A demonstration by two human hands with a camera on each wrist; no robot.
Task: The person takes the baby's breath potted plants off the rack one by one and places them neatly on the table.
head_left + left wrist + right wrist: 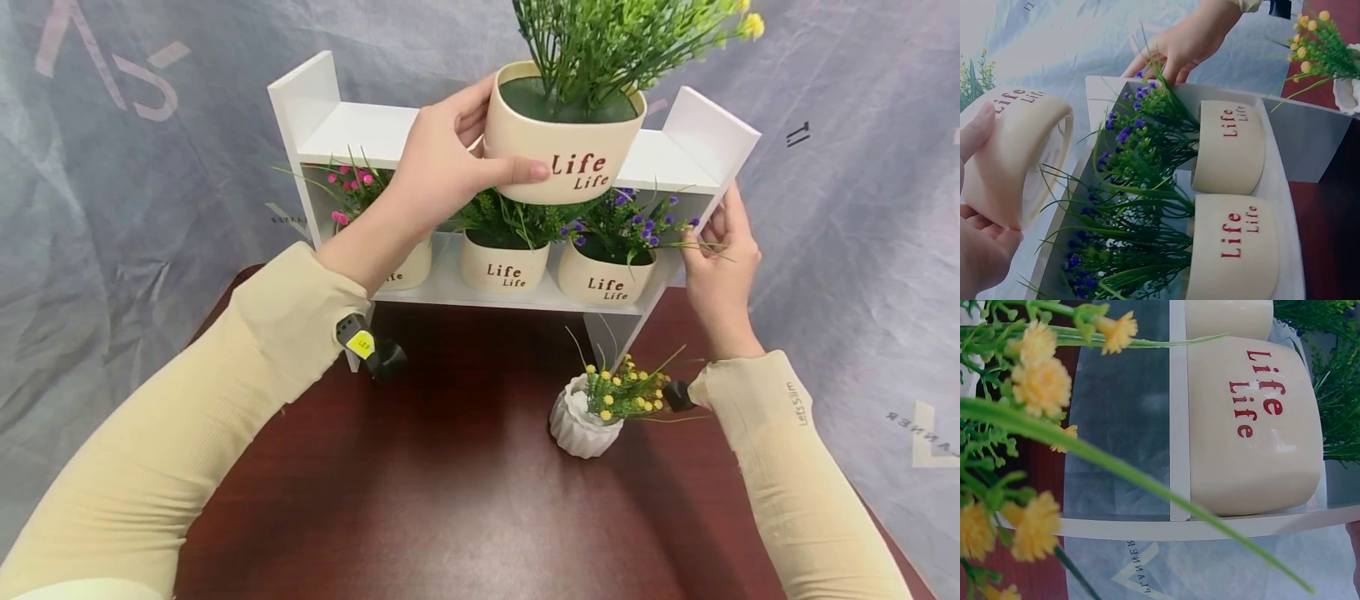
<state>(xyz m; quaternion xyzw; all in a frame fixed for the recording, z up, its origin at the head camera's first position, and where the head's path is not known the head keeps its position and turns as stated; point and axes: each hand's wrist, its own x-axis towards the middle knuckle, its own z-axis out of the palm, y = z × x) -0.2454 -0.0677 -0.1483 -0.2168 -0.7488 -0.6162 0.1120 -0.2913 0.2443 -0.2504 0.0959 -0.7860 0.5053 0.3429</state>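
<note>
My left hand [450, 158] grips a cream "Life" flowerpot [562, 187] by its left side, thumb across the front. Tall green artificial foliage [600, 42] with yellow blooms rises from it. In the left wrist view the raised flowerpot [1007, 150] shows its hollow underside, apart from the white shelf [360, 129]. At the shelf's right end, my right hand [723, 275] holds the side panel; some of its fingers are hidden behind it. Below, on the shelf's lower board, stand a purple-flowered pot [607, 283], a middle green pot [504, 271] and a pink-flowered pot [412, 271].
A small white fluted vase [585, 425] with yellow flowers [626, 392] stands on the dark red table [450, 500], in front of the shelf's right leg. Grey printed cloth [150, 208] hangs behind and beside the table.
</note>
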